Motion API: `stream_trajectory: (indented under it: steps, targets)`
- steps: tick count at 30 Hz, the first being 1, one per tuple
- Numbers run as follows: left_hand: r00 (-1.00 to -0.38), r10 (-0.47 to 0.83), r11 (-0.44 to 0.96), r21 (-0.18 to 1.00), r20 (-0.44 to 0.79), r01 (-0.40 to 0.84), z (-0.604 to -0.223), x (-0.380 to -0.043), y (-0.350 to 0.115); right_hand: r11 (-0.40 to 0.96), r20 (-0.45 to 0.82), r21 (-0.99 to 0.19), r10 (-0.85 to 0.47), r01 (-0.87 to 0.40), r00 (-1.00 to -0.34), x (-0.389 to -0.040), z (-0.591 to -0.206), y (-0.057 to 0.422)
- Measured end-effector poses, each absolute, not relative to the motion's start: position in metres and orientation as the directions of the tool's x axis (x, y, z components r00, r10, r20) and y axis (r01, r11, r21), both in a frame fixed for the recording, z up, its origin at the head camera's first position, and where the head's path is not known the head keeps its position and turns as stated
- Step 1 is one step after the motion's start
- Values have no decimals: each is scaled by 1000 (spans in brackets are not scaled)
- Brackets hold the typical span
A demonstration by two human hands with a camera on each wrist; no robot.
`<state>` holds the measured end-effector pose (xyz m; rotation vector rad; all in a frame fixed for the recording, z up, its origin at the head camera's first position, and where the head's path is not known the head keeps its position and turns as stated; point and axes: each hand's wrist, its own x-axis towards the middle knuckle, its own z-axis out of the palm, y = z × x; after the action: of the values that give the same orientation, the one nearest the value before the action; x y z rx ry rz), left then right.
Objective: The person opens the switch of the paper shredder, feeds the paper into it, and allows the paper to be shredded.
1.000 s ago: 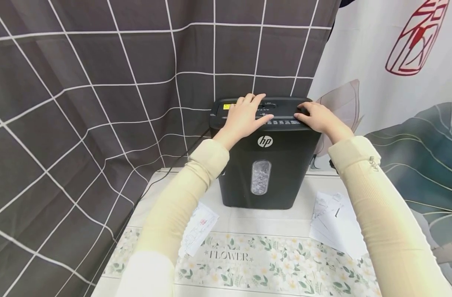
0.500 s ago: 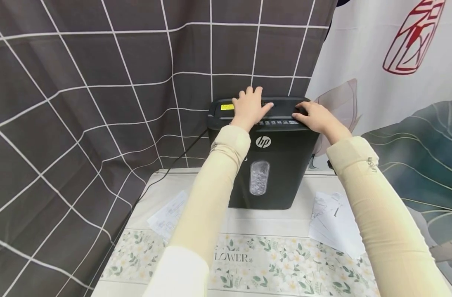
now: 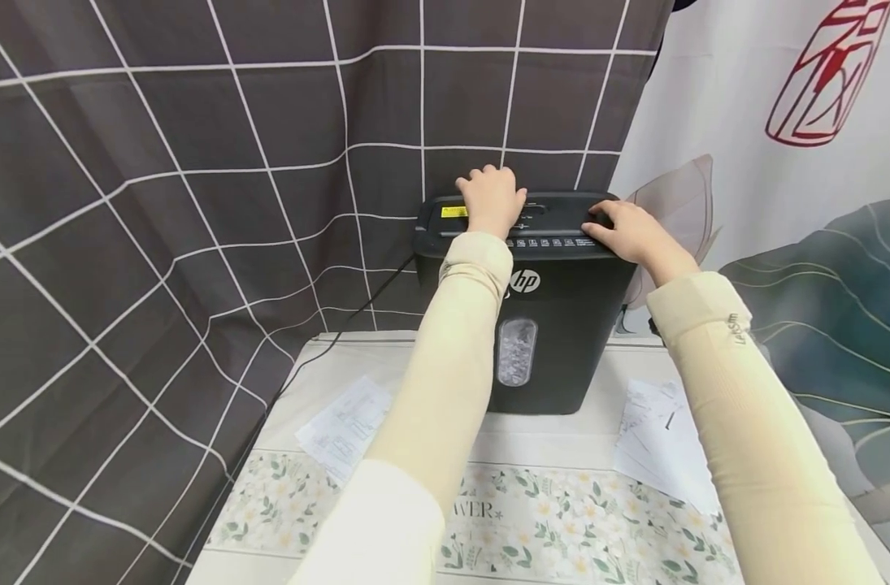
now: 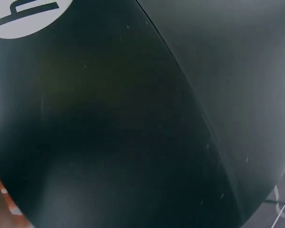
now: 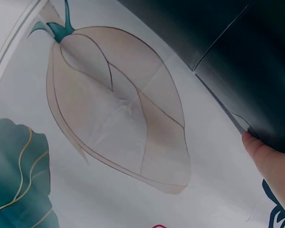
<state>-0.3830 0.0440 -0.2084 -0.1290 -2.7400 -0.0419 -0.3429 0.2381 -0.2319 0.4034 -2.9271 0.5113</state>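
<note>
A black paper shredder (image 3: 562, 325) with an HP logo stands upright on the table, its small front window (image 3: 516, 352) showing shredded paper inside. My left hand (image 3: 492, 199) lies palm down over the left-middle of its top, fingers reaching toward the back edge. On the right end of the top, my right hand (image 3: 627, 231) grips the shredder's edge with bent fingers. The right wrist view has a digit of the right hand (image 5: 275, 173) against the black side. Only the shredder's casing (image 4: 114, 118) and part of its logo fill the left wrist view.
Printed papers (image 3: 345, 426) lie left of the shredder, and more sheets (image 3: 664, 443) lie at its right. A power cord (image 3: 335, 337) runs off to the left. A grey checked curtain (image 3: 284, 106) hangs close behind. The table cover (image 3: 562, 520) has a flower print.
My left hand has shifted from the middle of the shredder's top a little left and toward its back, its thumb drawing in. The right hand stays at the right end.
</note>
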Motion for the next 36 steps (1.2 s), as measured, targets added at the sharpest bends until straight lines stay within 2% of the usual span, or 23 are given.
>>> stream_trajectory:
  steps: [5, 11, 19, 30, 36]
  targets:
    - [-935, -12, 995, 97, 355, 25, -219, -387, 50, 905, 185, -314, -238, -287, -953, -343, -233, 237]
    - [-972, -129, 988, 115, 198, -108, -233, -387, 61, 906, 177, -315, -235, -281, -956, -341, -237, 240]
    - [-981, -165, 966, 218, 97, -141, -236, -389, 61, 928, 193, -266, -215, -262, -957, -342, -233, 235]
    - [-963, -206, 967, 190, 174, -172, -237, -396, 59, 944, 190, -220, -207, -247, -960, -345, -232, 221]
    - [-959, -202, 966, 201, 197, -162, -235, -396, 62, 943, 199, -237, -189, -234, -962, -345, -232, 224]
